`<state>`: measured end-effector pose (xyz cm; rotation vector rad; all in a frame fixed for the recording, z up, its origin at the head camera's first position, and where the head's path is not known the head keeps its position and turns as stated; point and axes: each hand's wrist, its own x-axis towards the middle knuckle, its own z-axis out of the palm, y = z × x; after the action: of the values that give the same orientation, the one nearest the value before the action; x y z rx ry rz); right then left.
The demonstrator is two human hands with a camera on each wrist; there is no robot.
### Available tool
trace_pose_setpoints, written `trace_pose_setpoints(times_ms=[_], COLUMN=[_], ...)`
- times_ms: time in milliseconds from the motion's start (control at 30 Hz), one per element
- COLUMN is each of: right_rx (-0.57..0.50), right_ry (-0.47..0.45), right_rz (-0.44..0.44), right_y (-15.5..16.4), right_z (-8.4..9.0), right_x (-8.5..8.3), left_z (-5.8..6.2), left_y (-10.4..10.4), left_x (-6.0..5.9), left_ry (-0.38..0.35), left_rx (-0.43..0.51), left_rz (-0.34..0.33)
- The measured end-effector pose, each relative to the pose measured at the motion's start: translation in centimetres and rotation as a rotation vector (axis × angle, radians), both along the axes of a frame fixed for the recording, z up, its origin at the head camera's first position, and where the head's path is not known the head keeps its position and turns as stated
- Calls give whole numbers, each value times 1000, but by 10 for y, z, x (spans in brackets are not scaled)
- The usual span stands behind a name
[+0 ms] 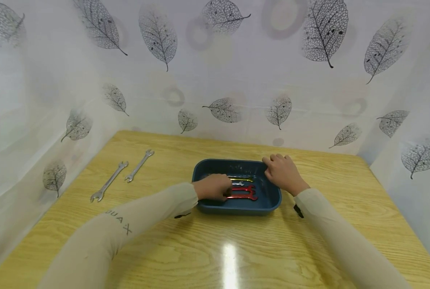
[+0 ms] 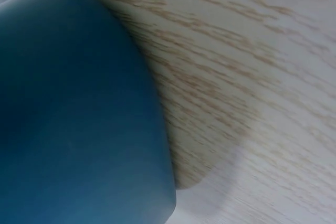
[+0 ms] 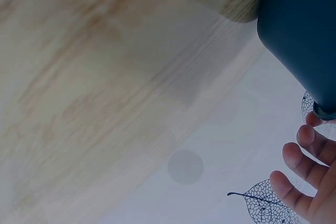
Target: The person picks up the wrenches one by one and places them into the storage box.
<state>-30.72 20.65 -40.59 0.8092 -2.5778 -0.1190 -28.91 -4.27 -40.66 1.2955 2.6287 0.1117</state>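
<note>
Left hand (image 1: pixel 213 187) is down inside the blue tray (image 1: pixel 204 168), fingers curled over the near ends of the red wrenches (image 1: pixel 243 192); it seems to pinch one of them, though the knuckles hide the contact itself (so which wrench is gripped cannot be told). Right hand (image 1: pixel 282 172) rests on the tray's far right corner with fingers folded over the rim, judged to brace the tray so it does not slide on the smooth table (image 1: pixel 308 241) while the other hand works inside. The right wrist view shows those fingers (image 3: pixel 302 156) loosely bent beside the tray's outer wall (image 3: pixel 299 35). Lying in the tray past the left hand, side by side: a silver wrench (image 1: pixel 238 183) and a yellow wrench (image 1: pixel 241 179), all running left to right. Well apart, on the table's left, two long silver wrenches (image 1: pixel 122 175) lie parallel and slanted. The left wrist view gives only the tray's rounded corner (image 2: pixel 79 129) against wood grain.
</note>
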Motion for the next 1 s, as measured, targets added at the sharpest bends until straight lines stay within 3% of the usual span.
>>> trace_pose_setpoints(times_ms=[200, 433, 700, 833, 1000], right_rx=[-6, -7, -9, -10, -11], right_ry=[13, 11, 3, 10, 11], right_rz=[14, 15, 10, 12, 15], right_y=[0, -1, -1, 0, 0], right_z=[-2, -2, 0, 0, 0], right_x=[-1, 0, 0, 0, 0], left_z=[-1, 1, 3, 12, 34], left_y=[-2, -3, -3, -4, -7], left_x=[1, 2, 1, 4, 10], left_ry=[21, 25, 44, 41, 37], left_rx=[13, -29, -86, -85, -71], left_rz=[3, 45, 34, 24, 17])
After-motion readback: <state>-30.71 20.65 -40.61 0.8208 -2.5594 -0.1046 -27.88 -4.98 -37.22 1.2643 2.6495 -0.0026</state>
